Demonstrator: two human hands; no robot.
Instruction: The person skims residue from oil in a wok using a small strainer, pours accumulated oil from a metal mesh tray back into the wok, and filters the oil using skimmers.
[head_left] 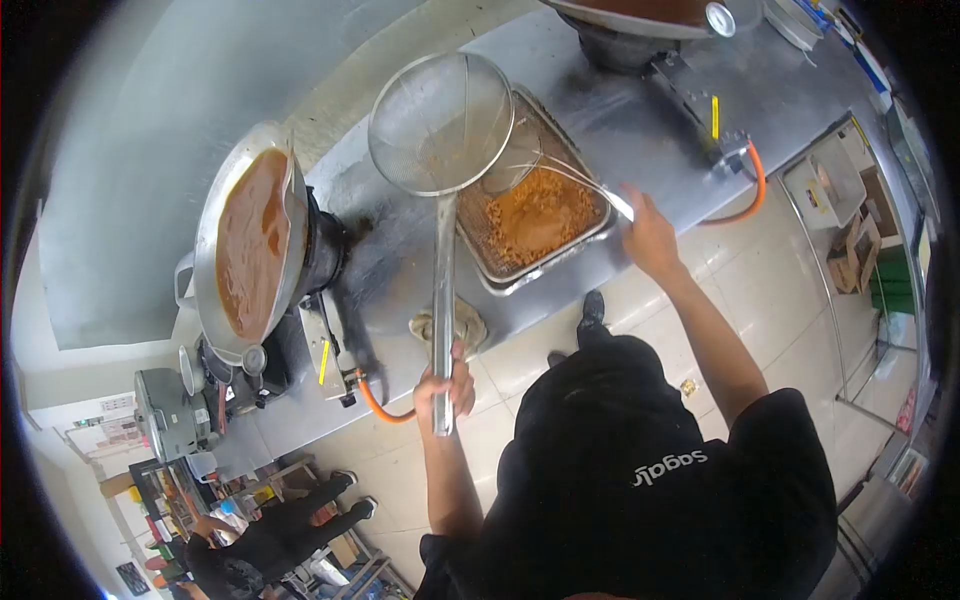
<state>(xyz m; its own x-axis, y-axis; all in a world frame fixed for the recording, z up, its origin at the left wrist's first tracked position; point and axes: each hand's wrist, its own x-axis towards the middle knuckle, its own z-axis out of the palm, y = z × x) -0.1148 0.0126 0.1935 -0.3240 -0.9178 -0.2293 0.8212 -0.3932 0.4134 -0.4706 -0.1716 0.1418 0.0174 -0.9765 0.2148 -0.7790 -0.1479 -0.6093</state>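
Note:
My left hand (444,389) is closed round the metal handle of a large round mesh strainer (441,125), which is held up over the counter. My right hand (650,236) grips the handle of a smaller wire skimmer (585,178). The skimmer's head is over a rectangular metal tray (507,285), partly behind the large strainer's rim. Brown crumbly bits (540,215) lie in the tray's mesh-lined bottom. A crumpled cloth (465,326) rests on the counter edge behind the strainer handle.
A wok of brown liquid (253,245) sits on a burner at the left. Another wok (650,22) stands at the top right. Orange hoses (757,185) hang by the metal counter (400,270). A person in dark clothes (275,535) is at shelves, lower left.

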